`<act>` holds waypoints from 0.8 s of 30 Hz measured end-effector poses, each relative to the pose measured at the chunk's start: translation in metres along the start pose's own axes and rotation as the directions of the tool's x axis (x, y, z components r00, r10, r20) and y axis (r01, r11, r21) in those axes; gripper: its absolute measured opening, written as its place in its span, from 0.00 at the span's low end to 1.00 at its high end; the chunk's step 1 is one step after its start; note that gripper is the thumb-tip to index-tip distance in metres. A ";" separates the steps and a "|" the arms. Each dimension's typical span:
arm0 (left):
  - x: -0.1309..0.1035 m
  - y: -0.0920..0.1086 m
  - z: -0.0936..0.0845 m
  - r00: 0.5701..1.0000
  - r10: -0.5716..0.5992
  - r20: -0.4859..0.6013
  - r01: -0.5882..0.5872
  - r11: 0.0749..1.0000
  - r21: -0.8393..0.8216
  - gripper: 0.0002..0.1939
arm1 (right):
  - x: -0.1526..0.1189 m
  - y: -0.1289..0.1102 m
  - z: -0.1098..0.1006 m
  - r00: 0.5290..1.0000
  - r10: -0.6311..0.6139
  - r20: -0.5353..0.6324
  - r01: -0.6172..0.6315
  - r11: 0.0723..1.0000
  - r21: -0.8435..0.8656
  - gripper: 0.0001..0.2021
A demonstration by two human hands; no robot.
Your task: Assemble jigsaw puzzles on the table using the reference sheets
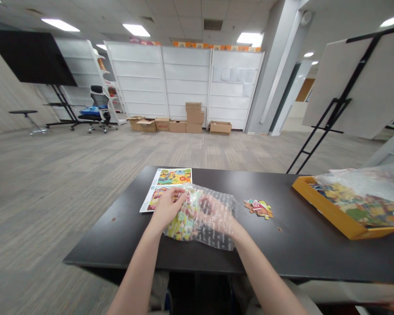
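A clear plastic bag (216, 239) with pale printing lies over the near middle of the black table. Colourful jigsaw pieces (180, 226) fill its left part. My left hand (169, 205) is closed on the bag from the left, thumb and fingers at its upper side. Through the film I see my right hand (216, 214), which is inside the bag from the right. Its fingers are curled beside the pieces; the plastic blurs what they hold, if anything. A printed picture sheet (174, 176) lies behind my left hand, partly covered by it and the bag.
A small cluster of jigsaw pieces (259, 208) lies right of the bag. At the table's right end stands a yellow box tray (328, 214) with more pieces and plastic film over it. Beyond the black table (124, 245) are cardboard boxes (194, 118) and an easel-like stand (335, 105).
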State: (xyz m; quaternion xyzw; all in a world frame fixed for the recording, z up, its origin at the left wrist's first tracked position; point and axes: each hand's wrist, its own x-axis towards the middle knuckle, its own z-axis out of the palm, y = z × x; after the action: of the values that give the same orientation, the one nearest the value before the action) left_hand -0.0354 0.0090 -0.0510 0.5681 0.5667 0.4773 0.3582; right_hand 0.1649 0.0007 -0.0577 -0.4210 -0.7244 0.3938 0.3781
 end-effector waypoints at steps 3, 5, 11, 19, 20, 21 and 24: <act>-0.001 0.003 0.001 1.000 0.005 0.006 -0.005 1.000 -0.022 0.21 | -0.001 -0.002 -0.002 0.999 0.028 -0.016 -0.029 0.999 -0.034 0.19; -0.002 0.004 0.002 1.000 0.010 0.014 -0.010 1.000 -0.019 0.20 | -0.001 -0.004 -0.003 0.999 0.033 -0.012 -0.033 0.997 -0.068 0.18; -0.001 0.003 0.001 0.999 0.036 0.015 -0.037 0.998 0.056 0.18 | -0.001 -0.008 -0.006 1.000 -0.024 -0.010 0.023 0.996 -0.089 0.13; 0.001 0.005 -0.005 0.989 0.138 -0.053 -0.111 0.929 0.352 0.12 | -0.005 -0.003 -0.028 0.997 -0.073 0.016 0.074 0.993 -0.091 0.13; 0.001 0.006 -0.005 0.989 0.141 -0.043 -0.115 0.924 0.366 0.12 | -0.006 -0.002 -0.029 0.997 -0.073 0.010 0.074 0.992 -0.103 0.13; 0.001 0.007 -0.005 0.990 0.139 -0.035 -0.117 0.921 0.373 0.12 | -0.006 -0.002 -0.028 0.997 -0.071 0.003 0.071 0.991 -0.111 0.14; 0.000 0.009 -0.004 0.992 0.122 -0.011 -0.110 0.924 0.365 0.12 | -0.005 -0.003 -0.021 0.999 -0.034 -0.013 0.033 0.993 -0.112 0.15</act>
State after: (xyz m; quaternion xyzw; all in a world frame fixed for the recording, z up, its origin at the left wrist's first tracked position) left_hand -0.0361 0.0077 -0.0414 0.6490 0.6166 0.3939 0.2083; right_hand 0.1842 0.0001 -0.0474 -0.4324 -0.7494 0.3429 0.3658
